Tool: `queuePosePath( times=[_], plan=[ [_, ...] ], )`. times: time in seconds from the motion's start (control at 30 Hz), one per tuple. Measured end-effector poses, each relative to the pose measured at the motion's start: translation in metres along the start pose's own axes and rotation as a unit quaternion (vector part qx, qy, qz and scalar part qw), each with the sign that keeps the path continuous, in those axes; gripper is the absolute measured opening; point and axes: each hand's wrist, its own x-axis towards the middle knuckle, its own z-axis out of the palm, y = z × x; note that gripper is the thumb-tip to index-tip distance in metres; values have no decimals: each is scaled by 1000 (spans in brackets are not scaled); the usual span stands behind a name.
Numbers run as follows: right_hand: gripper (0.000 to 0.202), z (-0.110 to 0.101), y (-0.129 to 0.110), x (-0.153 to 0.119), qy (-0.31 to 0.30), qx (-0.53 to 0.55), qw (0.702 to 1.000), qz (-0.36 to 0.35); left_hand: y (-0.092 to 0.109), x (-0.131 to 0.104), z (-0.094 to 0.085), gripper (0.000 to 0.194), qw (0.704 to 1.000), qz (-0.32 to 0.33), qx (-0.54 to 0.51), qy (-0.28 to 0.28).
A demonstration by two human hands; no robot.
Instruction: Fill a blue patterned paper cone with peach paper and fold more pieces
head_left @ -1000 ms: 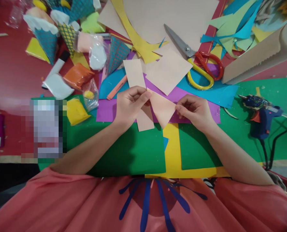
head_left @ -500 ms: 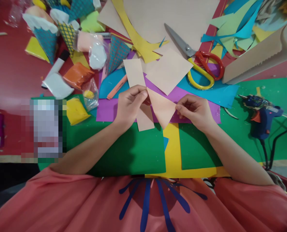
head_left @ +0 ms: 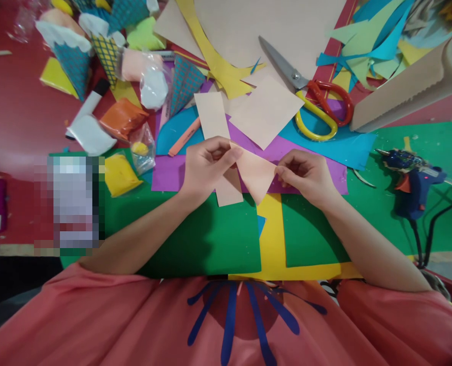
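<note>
Between my two hands is a small triangular piece of beige paper (head_left: pixel 257 175), one point hanging down. My left hand (head_left: pixel 210 165) pinches its upper left corner, thumb laid over the paper. At the right corner my right hand (head_left: pixel 305 173) pinches it between thumb and fingertips. Beneath the left hand lies a beige paper strip (head_left: pixel 211 112). Just beyond the hands rests a beige paper square (head_left: pixel 267 114), on purple paper (head_left: pixel 168 175) and blue paper (head_left: pixel 357 147). Large scissors (head_left: pixel 304 86) with a red and a yellow handle lie behind.
Paper cones (head_left: pixel 73 63) and bagged clay packs (head_left: pixel 121 175) crowd the left. A blue glue gun (head_left: pixel 416 185) rests on green sheets (head_left: pixel 195 239) at the right, below a rolled beige sheet (head_left: pixel 405 81). Paper scraps (head_left: pixel 378 46) pile up at the back right.
My left thumb has slid right, further over the paper's upper edge. The triangle has shifted very slightly left at its right corner, and my right hand keeps its pinch.
</note>
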Motion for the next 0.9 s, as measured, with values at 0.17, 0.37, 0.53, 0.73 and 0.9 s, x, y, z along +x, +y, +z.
queuePosePath(
  times=[0.17, 0.37, 0.53, 0.73, 0.9],
  plan=[
    [17, 0, -1, 0, -2, -10, 1000, 1, 1, 1, 1, 31, 998, -6, 59, 22],
    [15, 0, -2, -1, -2, -14, 1000, 2, -2, 2, 1, 32, 997, 21, 61, 30],
    [14, 0, -3, -1, -1, -11, 1000, 0, -4, 2, 1, 29, 998, 9, 49, 40],
    [20, -1, -2, -1, -3, -8, 1000, 3, -4, 3, 0, 27, 999, -18, 19, 23],
    [21, 0, -1, -1, -4, -9, 1000, 7, -3, 1, -1, 32, 1000, -26, -6, 16]
  ],
)
